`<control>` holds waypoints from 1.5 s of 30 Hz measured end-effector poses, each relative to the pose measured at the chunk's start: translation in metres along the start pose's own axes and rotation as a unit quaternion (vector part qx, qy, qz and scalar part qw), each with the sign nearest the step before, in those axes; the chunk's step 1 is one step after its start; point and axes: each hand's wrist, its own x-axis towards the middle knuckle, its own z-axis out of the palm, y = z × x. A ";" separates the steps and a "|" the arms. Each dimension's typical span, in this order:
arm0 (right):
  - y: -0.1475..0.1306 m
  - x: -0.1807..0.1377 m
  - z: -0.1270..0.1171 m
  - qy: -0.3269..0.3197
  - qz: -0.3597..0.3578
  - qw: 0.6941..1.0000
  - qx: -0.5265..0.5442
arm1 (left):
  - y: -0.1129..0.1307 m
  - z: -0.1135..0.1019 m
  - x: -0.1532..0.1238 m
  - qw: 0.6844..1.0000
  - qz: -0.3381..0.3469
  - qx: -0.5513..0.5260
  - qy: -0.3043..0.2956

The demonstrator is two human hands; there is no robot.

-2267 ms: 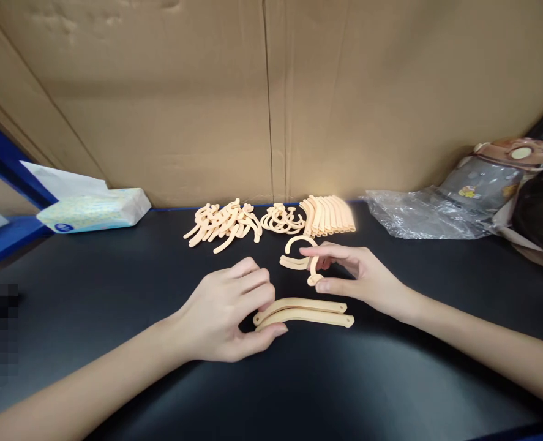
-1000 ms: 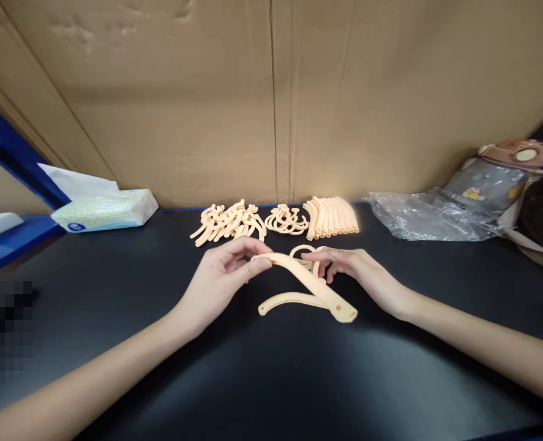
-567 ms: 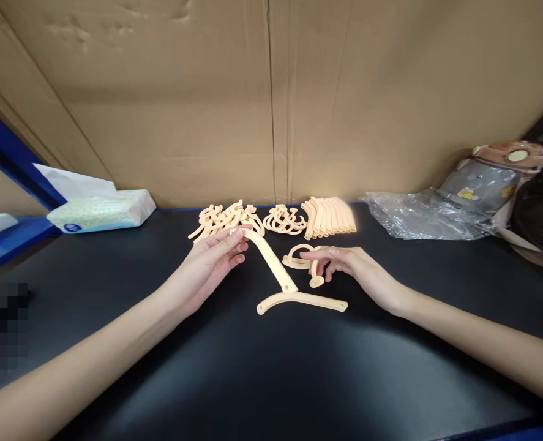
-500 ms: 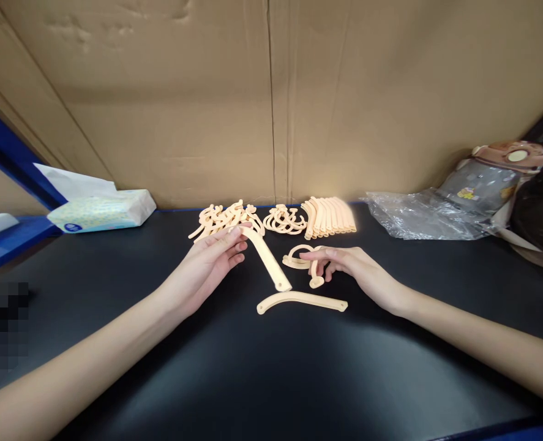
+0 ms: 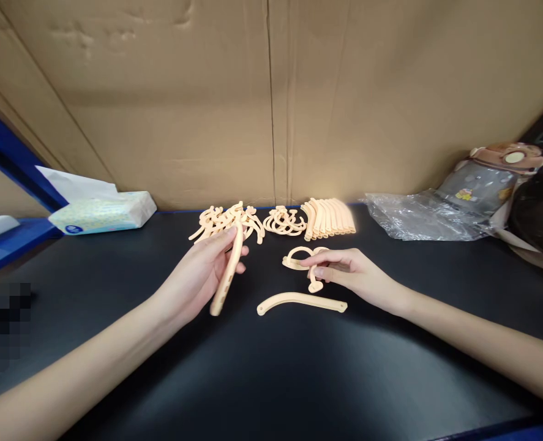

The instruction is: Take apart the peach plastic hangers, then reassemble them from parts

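My left hand [image 5: 202, 275] grips a peach curved plastic arm [image 5: 228, 272], which now lies along the palm and points down toward me. A second curved arm [image 5: 301, 300] lies flat on the black table [image 5: 299, 380] in front of both hands. My right hand [image 5: 349, 272] pinches a small peach hook piece [image 5: 314, 278], with another hook piece [image 5: 296, 257] lying just beyond its fingertips.
At the back of the table lie a loose heap of peach parts [image 5: 228, 223], a cluster of hooks [image 5: 284, 222] and a neat row of curved arms [image 5: 329, 216]. A tissue pack [image 5: 101, 208] sits far left. Crumpled clear plastic [image 5: 418, 214] and a bottle [image 5: 486, 177] lie at the right. Cardboard wall behind.
My left hand lifted one curved arm off the pair on the table and swung it left and round until it lies along the palm. My right hand closed its fingers on the hook piece.
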 end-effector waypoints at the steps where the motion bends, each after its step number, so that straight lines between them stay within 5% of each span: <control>1: 0.000 0.000 0.000 0.000 -0.001 1.000 0.001 | 0.000 0.000 -0.001 1.000 -0.001 0.027 -0.005; 5: 0.000 0.001 0.000 0.001 -0.002 1.000 -0.006 | -0.005 -0.003 -0.004 0.955 0.063 0.283 -0.066; 10: 0.000 0.002 0.000 -0.001 0.002 1.000 -0.027 | -0.017 -0.005 -0.009 0.708 0.282 0.633 -0.138; 12: 0.000 0.002 0.000 -0.002 0.002 1.000 -0.031 | -0.020 -0.004 -0.010 0.667 0.305 0.667 -0.134; 24: 0.000 0.002 0.001 0.004 -0.010 0.999 -0.052 | -0.025 0.000 -0.009 0.644 0.326 0.673 -0.164; 32: -0.001 0.002 0.002 -0.007 -0.014 0.994 -0.105 | -0.029 0.001 -0.015 0.774 0.217 0.557 -0.208; 37: 0.000 0.000 0.002 -0.036 -0.018 0.991 -0.131 | -0.029 0.003 -0.017 0.801 0.181 0.527 -0.220; 41: -0.002 0.000 0.003 -0.060 -0.022 0.990 -0.126 | -0.029 0.003 -0.019 0.798 0.184 0.526 -0.231; 45: -0.002 0.001 0.003 -0.057 -0.012 0.991 -0.119 | -0.028 0.005 -0.021 0.742 0.261 0.575 -0.224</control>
